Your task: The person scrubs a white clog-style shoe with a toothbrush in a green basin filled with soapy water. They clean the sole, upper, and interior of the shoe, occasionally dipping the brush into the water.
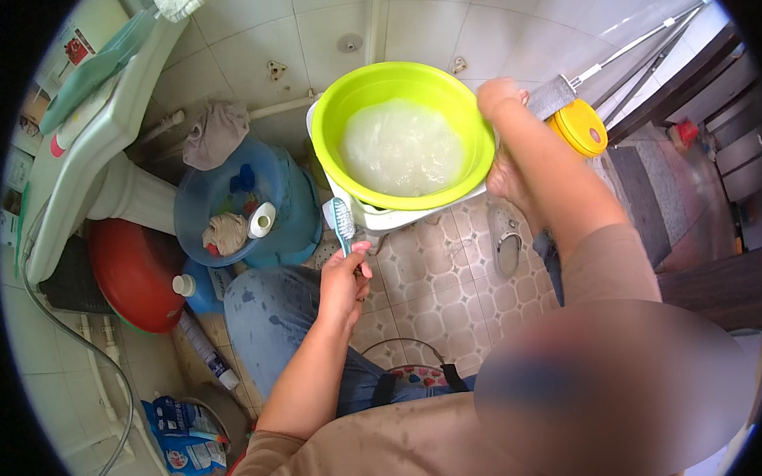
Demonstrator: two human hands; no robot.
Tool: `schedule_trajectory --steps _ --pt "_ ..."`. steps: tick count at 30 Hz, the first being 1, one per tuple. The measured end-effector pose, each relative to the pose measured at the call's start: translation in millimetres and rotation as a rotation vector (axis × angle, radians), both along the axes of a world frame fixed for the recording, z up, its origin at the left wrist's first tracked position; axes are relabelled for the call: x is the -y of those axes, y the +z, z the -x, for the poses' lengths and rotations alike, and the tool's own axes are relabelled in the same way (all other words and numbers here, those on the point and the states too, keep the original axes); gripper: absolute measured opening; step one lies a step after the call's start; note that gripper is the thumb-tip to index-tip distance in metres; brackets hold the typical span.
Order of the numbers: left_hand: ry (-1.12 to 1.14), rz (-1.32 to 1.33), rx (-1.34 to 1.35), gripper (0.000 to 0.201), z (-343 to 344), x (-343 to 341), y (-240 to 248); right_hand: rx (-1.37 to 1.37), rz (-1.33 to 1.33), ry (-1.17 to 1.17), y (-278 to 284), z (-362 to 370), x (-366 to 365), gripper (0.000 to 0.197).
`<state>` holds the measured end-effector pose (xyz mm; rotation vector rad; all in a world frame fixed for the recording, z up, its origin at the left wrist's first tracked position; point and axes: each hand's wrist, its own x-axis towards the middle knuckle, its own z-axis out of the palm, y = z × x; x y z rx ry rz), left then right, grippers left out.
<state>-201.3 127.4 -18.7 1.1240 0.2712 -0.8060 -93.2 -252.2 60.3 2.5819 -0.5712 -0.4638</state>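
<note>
My left hand (342,287) is closed around the handle of a teal scrub brush (344,223), its white bristles facing right, just below the basin's near left rim. A lime-green basin (322,142) holds cloudy, whitish water (404,146). Under it is a white stand (371,218), mostly hidden. Beside the basin's right rim, my right hand (501,95) looks curled closed and slightly blurred; what it grips, if anything, is hidden. A grey roller-like mop head (551,97) lies right next to those fingers.
Left of the basin, a blue tub (191,200) holds cloths and a white bottle. A red basin (129,277) leans below the white sink (116,114). At right are a yellow-lidded bucket (582,127) and a mop pole (630,48). A grey slipper (507,247) rests on patterned tiles.
</note>
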Motion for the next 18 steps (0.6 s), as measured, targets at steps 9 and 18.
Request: schedule_trajectory --steps 9,18 --pt "0.012 -0.005 0.009 0.017 -2.2 -2.4 -9.9 -0.604 0.467 0.026 -44.3 14.4 38.1 0.051" --pt "0.007 -0.016 0.036 0.018 0.2 -6.8 -13.5 1.478 -2.03 -0.672 5.2 106.3 -60.9 0.082"
